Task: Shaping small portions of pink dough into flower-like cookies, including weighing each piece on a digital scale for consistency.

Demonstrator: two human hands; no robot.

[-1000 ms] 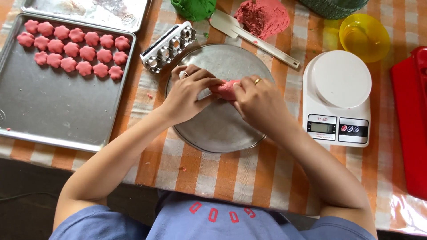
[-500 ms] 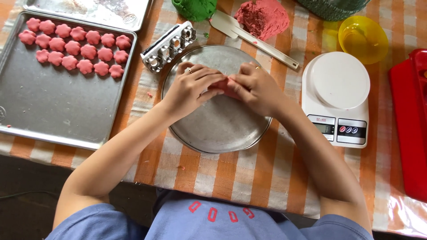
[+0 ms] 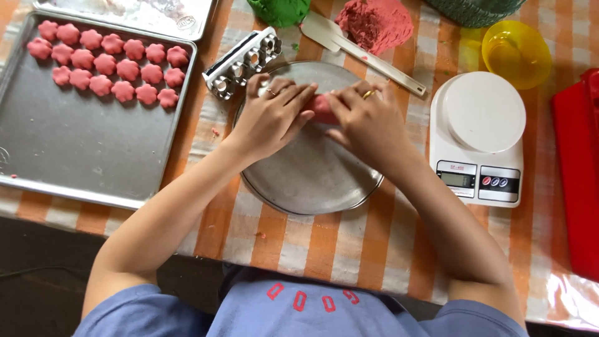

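Observation:
Both my hands meet over the far half of a round metal plate. A small roll of pink dough lies between them, mostly covered by fingers. My left hand presses on its left end with fingers flat. My right hand, with a ring on one finger, covers its right end. Whether the dough rests on the plate or is lifted I cannot tell.
A metal baking tray at the left holds several pink flower-shaped dough pieces. A metal mould, a scraper, a pink dough lump, green dough, a yellow bowl, a white kitchen scale and a red object surround the plate.
Both hands have slid away from me toward the plate's far edge, keeping the pink dough between them. Nothing else on the table moved.

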